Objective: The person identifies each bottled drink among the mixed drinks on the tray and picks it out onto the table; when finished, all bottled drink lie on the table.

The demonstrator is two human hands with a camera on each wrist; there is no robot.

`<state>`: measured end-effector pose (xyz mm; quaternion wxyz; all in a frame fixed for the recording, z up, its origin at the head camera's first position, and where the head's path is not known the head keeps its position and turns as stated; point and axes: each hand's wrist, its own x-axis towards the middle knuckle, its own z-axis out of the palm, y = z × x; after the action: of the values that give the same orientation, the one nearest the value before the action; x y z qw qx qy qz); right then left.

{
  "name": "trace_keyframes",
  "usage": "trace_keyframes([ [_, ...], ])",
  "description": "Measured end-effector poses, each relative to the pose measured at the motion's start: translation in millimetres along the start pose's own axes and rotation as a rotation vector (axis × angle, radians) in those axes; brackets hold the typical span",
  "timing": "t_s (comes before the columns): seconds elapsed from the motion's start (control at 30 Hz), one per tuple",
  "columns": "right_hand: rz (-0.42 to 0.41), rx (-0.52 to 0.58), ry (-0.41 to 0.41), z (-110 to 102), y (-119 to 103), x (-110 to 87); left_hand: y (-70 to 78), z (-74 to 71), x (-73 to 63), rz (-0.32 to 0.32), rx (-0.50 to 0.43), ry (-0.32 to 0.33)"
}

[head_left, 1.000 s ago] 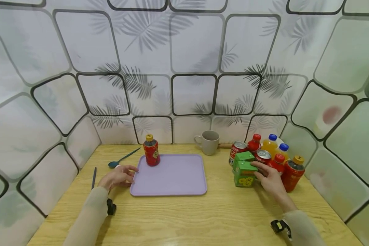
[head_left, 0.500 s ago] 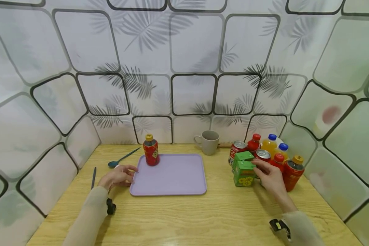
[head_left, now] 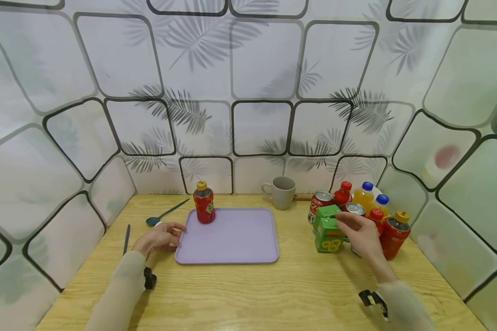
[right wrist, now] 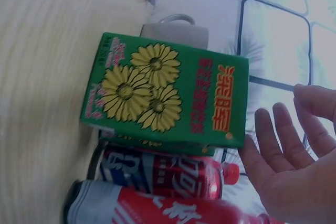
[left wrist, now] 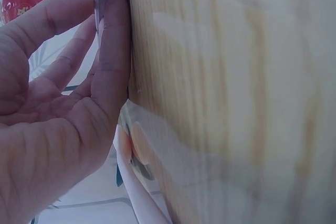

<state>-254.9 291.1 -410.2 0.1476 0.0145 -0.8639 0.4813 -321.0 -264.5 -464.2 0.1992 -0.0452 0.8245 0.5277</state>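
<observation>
Head view: right hand (head_left: 364, 236), fingers spread & relaxed, hovers just above/beside the front green carton (head_left: 329, 234) near the table's right edge; holds nothing. A 2nd green carton (head_left: 327, 211) stands directly behind the 1st. Packed round them: two red cans (head_left: 320, 202), red-capped bottles (head_left: 343, 193), orange-juice bottles w/ blue caps (head_left: 366, 195), gold-capped red bottle (head_left: 393, 234) at far right, partly hidden by the hand.

Left hand (head_left: 159, 237), fingers straight, rests against the left edge of the lilac tray (head_left: 232, 239) at table centre. Another gold-capped red bottle (head_left: 204, 203) stands upright on the tray's back-left corner. Grey mug (head_left: 281, 192) behind the tray at the back edge; teal spoon (head_left: 165, 213) & dark utensil (head_left: 126, 239) lie near the left edge.

Right wrist view: carton (right wrist: 165, 95) face shows yellow flowers; palm (right wrist: 294, 166) open, apart from it.
</observation>
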Motion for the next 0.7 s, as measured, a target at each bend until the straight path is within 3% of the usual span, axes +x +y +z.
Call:
trace_keyframes([
  [0.3, -0.046, 0.034, -0.076, 23, -13, 7.2, -0.1, -0.2, -0.9, 0.011, 0.019, -0.003],
  [0.7, -0.110, 0.103, -0.170, 72, -31, 14.9, 1.1, 0.0, -3.2, 0.011, 0.020, -0.003],
])
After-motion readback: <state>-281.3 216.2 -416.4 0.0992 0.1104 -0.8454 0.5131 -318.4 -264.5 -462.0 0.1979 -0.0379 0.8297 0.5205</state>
